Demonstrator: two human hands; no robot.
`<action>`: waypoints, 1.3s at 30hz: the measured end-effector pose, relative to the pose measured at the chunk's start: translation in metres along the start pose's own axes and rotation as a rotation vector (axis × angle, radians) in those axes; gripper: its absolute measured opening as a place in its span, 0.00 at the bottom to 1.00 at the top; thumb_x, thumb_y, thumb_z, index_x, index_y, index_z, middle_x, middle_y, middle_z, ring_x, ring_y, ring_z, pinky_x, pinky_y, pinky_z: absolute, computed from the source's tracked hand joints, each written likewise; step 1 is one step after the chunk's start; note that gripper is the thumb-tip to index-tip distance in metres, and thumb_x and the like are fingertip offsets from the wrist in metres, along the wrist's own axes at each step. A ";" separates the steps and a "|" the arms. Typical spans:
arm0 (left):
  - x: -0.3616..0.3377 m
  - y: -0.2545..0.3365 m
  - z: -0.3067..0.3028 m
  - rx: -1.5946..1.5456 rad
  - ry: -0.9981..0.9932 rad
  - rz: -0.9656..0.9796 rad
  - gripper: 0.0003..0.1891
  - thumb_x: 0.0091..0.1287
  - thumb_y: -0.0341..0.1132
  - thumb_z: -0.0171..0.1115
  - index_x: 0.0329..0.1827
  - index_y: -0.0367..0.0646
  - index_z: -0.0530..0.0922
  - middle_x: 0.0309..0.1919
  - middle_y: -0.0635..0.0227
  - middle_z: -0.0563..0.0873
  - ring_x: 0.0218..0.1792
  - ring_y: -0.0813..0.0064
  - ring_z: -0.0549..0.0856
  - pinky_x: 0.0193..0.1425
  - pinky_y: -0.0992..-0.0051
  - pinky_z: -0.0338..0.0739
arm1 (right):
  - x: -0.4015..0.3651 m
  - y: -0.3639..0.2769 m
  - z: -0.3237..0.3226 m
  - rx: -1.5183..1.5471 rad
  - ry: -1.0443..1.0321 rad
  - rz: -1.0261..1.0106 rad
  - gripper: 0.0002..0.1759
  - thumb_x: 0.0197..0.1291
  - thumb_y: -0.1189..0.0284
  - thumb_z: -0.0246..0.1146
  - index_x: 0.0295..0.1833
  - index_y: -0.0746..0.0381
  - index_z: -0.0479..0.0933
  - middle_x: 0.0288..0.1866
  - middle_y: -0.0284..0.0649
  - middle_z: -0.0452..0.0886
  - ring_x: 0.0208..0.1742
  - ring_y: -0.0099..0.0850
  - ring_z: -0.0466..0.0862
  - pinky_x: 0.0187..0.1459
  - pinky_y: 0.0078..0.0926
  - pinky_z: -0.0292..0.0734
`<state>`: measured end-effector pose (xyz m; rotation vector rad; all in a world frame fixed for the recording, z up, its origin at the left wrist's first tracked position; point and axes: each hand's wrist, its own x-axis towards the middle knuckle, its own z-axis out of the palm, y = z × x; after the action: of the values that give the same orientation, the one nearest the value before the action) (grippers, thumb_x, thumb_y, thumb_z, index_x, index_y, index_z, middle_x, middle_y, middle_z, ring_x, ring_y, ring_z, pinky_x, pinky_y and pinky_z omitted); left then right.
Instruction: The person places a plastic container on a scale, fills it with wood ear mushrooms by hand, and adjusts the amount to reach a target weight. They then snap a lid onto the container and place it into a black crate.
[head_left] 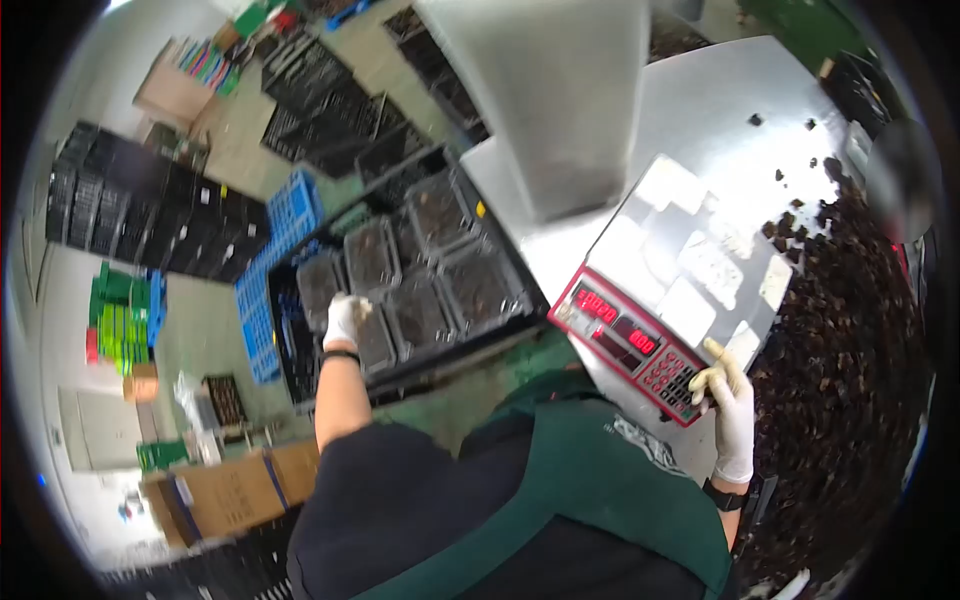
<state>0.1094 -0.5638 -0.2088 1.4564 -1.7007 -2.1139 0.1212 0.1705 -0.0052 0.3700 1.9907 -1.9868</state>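
Observation:
My left hand (pixel 345 320), in a white glove, reaches into a black crate (pixel 520 285) and rests on the clear lidded boxes (pixel 372 255) of dark pieces; whether it grips one is hidden. My right hand (pixel 728 385), also gloved, is at the right end of the keypad of a red and silver scale (pixel 640 345). Its fingers are bent and partly apart, with a small dark bit near the fingertips. Red digits glow on the scale's display. White patches cover the scale's metal plate (pixel 700 205).
A heap of dark pieces (pixel 850 370) spreads along the right of the metal table (pixel 720 90). A grey metal chute or bin (pixel 560 100) stands behind the scale. Stacked black crates (pixel 150 200), a blue pallet (pixel 262 330) and a cardboard box (pixel 235 490) lie to the left.

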 end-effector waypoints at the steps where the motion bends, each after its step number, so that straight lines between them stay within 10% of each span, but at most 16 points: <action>1: -0.025 0.023 0.043 0.191 0.077 0.054 0.22 0.67 0.26 0.59 0.66 0.38 0.73 0.28 0.61 0.85 0.25 0.69 0.85 0.25 0.72 0.77 | -0.002 0.003 -0.004 0.028 -0.008 -0.012 0.25 0.74 0.71 0.56 0.72 0.70 0.68 0.36 0.35 0.84 0.30 0.17 0.78 0.30 0.12 0.69; 4: -0.119 0.113 0.169 0.228 -0.136 0.767 0.16 0.70 0.25 0.57 0.60 0.36 0.77 0.31 0.63 0.84 0.31 0.74 0.83 0.35 0.76 0.78 | -0.008 0.008 -0.011 0.070 0.028 -0.040 0.24 0.72 0.70 0.56 0.69 0.68 0.72 0.34 0.36 0.82 0.30 0.18 0.78 0.28 0.12 0.68; 6: -0.236 0.196 0.256 0.601 0.041 1.530 0.14 0.71 0.25 0.57 0.58 0.35 0.79 0.50 0.61 0.83 0.54 0.67 0.81 0.65 0.67 0.73 | -0.013 0.005 -0.013 0.100 0.026 -0.050 0.22 0.72 0.71 0.55 0.67 0.67 0.74 0.33 0.35 0.81 0.29 0.18 0.76 0.29 0.14 0.66; 9: -0.347 0.259 0.333 0.709 0.263 2.138 0.21 0.74 0.28 0.59 0.70 0.38 0.75 0.65 0.55 0.79 0.66 0.58 0.77 0.73 0.62 0.66 | -0.017 0.014 -0.019 0.164 -0.033 -0.140 0.22 0.71 0.74 0.54 0.67 0.68 0.73 0.37 0.36 0.83 0.28 0.16 0.72 0.29 0.14 0.66; 11: -0.348 0.290 0.364 0.763 -0.003 2.101 0.22 0.78 0.32 0.55 0.73 0.38 0.71 0.69 0.55 0.77 0.67 0.58 0.76 0.73 0.64 0.67 | -0.022 0.015 -0.018 0.147 0.010 -0.117 0.21 0.72 0.74 0.54 0.67 0.66 0.74 0.39 0.34 0.85 0.33 0.16 0.78 0.34 0.14 0.72; 13: -0.344 0.301 0.390 0.830 -0.415 1.650 0.22 0.80 0.36 0.51 0.74 0.38 0.70 0.68 0.54 0.78 0.66 0.59 0.78 0.71 0.68 0.69 | -0.035 0.012 -0.022 0.079 0.054 -0.062 0.20 0.73 0.74 0.50 0.67 0.64 0.75 0.40 0.34 0.86 0.35 0.17 0.81 0.35 0.15 0.76; 15: -0.299 0.334 0.402 1.174 -0.156 1.745 0.21 0.80 0.38 0.52 0.71 0.37 0.73 0.65 0.53 0.82 0.62 0.62 0.82 0.69 0.71 0.71 | -0.044 0.032 -0.027 0.154 0.134 -0.052 0.20 0.72 0.75 0.51 0.66 0.65 0.76 0.38 0.34 0.85 0.35 0.18 0.81 0.36 0.17 0.77; 20: -0.295 0.376 0.403 1.198 -0.387 1.518 0.16 0.77 0.38 0.59 0.57 0.32 0.80 0.43 0.63 0.86 0.45 0.75 0.81 0.54 0.76 0.74 | -0.077 0.073 -0.069 0.072 0.571 -0.074 0.19 0.69 0.77 0.53 0.62 0.64 0.80 0.35 0.33 0.85 0.33 0.17 0.80 0.37 0.18 0.77; 25: -0.340 0.367 0.398 1.037 -0.429 1.364 0.15 0.77 0.40 0.61 0.56 0.38 0.82 0.44 0.67 0.86 0.46 0.74 0.82 0.54 0.75 0.75 | -0.087 0.099 -0.133 -0.301 1.118 -0.205 0.18 0.61 0.77 0.61 0.57 0.63 0.83 0.35 0.36 0.86 0.34 0.20 0.83 0.40 0.20 0.78; 29: -0.354 0.345 0.396 0.240 -0.277 1.406 0.14 0.68 0.37 0.70 0.54 0.42 0.85 0.42 0.65 0.89 0.42 0.63 0.86 0.47 0.66 0.80 | -0.080 0.096 -0.173 -0.757 1.276 -0.157 0.26 0.55 0.72 0.68 0.62 0.57 0.79 0.46 0.37 0.81 0.52 0.36 0.80 0.56 0.32 0.78; 31: -0.373 0.301 0.385 0.278 0.106 2.147 0.14 0.62 0.43 0.78 0.48 0.50 0.89 0.38 0.62 0.91 0.38 0.55 0.89 0.40 0.56 0.83 | -0.073 0.088 -0.184 -0.863 1.238 -0.086 0.35 0.52 0.71 0.71 0.69 0.55 0.74 0.59 0.40 0.79 0.61 0.39 0.77 0.64 0.37 0.73; 37: -0.425 0.108 0.418 0.953 -0.860 2.222 0.13 0.56 0.18 0.69 0.45 0.39 0.86 0.38 0.61 0.87 0.38 0.61 0.85 0.44 0.66 0.78 | -0.024 0.098 -0.216 -1.182 1.116 -0.100 0.42 0.50 0.63 0.75 0.73 0.47 0.70 0.70 0.43 0.73 0.69 0.44 0.72 0.67 0.44 0.71; 39: -0.417 0.064 0.436 1.050 -1.013 2.038 0.12 0.57 0.20 0.69 0.44 0.40 0.85 0.35 0.62 0.85 0.36 0.60 0.83 0.41 0.66 0.77 | -0.016 0.096 -0.218 -1.132 1.150 -0.129 0.27 0.50 0.66 0.74 0.58 0.50 0.79 0.62 0.38 0.77 0.63 0.41 0.76 0.61 0.40 0.76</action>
<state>0.0108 -0.0364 0.0729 -1.5312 -2.3768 -0.4385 0.1668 0.3894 -0.0887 1.2121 3.3787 -0.2543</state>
